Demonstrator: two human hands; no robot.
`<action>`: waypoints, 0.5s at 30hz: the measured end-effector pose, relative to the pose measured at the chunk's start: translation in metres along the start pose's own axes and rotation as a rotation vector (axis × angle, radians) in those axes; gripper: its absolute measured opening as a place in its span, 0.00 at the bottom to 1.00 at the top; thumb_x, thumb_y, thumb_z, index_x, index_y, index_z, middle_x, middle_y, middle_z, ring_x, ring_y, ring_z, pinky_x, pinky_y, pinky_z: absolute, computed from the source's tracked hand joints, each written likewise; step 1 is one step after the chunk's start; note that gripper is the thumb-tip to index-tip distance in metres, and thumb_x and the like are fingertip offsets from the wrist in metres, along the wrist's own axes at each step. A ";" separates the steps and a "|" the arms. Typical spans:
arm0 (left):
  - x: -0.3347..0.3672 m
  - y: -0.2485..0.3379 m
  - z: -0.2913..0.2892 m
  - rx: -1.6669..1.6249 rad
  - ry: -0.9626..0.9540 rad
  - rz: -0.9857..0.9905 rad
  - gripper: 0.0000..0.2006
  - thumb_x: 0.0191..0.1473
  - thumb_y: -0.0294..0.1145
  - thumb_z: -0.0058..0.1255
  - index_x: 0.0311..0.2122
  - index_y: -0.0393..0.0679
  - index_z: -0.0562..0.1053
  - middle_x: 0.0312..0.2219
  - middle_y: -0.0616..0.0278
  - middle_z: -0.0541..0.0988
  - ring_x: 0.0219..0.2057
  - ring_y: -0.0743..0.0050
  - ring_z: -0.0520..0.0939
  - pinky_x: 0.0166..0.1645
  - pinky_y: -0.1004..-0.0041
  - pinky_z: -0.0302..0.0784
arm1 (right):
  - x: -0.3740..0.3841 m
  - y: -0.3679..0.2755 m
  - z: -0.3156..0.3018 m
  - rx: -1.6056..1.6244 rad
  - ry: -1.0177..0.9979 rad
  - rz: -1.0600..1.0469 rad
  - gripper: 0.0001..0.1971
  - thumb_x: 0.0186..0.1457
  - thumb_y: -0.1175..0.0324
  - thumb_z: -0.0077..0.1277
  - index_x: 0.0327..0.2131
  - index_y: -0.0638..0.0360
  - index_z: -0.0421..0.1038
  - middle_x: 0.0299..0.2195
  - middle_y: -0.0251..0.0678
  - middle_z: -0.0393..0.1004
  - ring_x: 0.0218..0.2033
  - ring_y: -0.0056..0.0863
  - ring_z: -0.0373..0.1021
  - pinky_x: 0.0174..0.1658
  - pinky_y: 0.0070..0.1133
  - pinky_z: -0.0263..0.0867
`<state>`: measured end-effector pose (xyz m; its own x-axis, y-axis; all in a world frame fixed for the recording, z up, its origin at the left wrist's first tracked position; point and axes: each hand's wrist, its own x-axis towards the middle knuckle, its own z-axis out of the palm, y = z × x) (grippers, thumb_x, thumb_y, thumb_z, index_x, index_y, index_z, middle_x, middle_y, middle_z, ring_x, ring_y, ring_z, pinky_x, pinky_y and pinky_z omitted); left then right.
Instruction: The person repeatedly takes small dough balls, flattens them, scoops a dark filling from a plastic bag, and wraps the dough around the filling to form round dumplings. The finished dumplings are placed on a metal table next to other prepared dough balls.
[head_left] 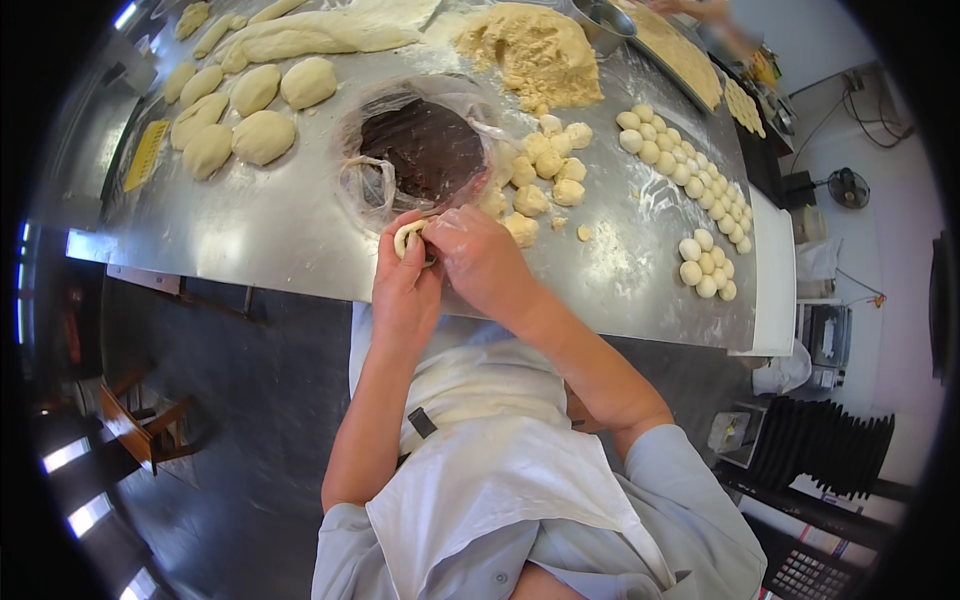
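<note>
Just over the table's near edge, my left hand (404, 258) is curled around a small piece of pale dough (405, 238), with the thumb pressed into it. My right hand (470, 250) meets it from the right, its fingers closed at the dough's edge; the fingertips are partly hidden. Right beyond both hands sits a plastic-lined bowl of dark brown paste (420, 145), the clear bag bunched around its rim. Crumbly yellow dough lumps (545, 165) lie to the right of the bowl.
Flattened dough rounds (263, 137) rest at the left, near a yellow scraper (147, 155). A long dough sheet (320, 35) and a big yellow dough mound (535, 55) are at the back. Rows of small dough balls (690, 165) line the right. Another person's hand (700, 10) shows at far right.
</note>
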<state>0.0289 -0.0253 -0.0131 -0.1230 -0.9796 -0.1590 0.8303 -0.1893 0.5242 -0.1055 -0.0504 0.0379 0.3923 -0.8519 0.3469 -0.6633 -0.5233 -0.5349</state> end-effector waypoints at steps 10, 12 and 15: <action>0.001 -0.008 0.013 -0.082 -0.022 -0.209 0.17 0.71 0.34 0.46 0.60 0.39 0.68 0.54 0.55 0.77 0.53 0.66 0.79 0.56 0.65 0.78 | -0.040 0.020 -0.058 0.399 0.019 0.409 0.32 0.53 0.65 0.67 0.61 0.57 0.71 0.56 0.43 0.76 0.59 0.35 0.72 0.62 0.30 0.66; -0.003 -0.018 0.006 -0.065 -0.123 -0.296 0.17 0.71 0.35 0.48 0.59 0.38 0.70 0.52 0.56 0.79 0.51 0.68 0.80 0.55 0.67 0.78 | -0.051 0.024 -0.051 0.368 -0.035 0.338 0.39 0.51 0.63 0.69 0.66 0.56 0.65 0.60 0.45 0.71 0.61 0.38 0.68 0.64 0.31 0.63; -0.009 -0.025 0.037 0.116 -0.063 -0.403 0.18 0.70 0.34 0.49 0.59 0.36 0.70 0.51 0.59 0.79 0.48 0.73 0.81 0.53 0.70 0.78 | -0.067 0.041 -0.041 0.289 -0.078 0.253 0.43 0.48 0.62 0.71 0.66 0.58 0.61 0.63 0.47 0.67 0.64 0.45 0.64 0.66 0.34 0.61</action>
<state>-0.0115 -0.0145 0.0063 -0.4612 -0.8273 -0.3208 0.6427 -0.5607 0.5221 -0.1850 -0.0138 0.0247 0.2937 -0.9480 0.1225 -0.5426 -0.2709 -0.7951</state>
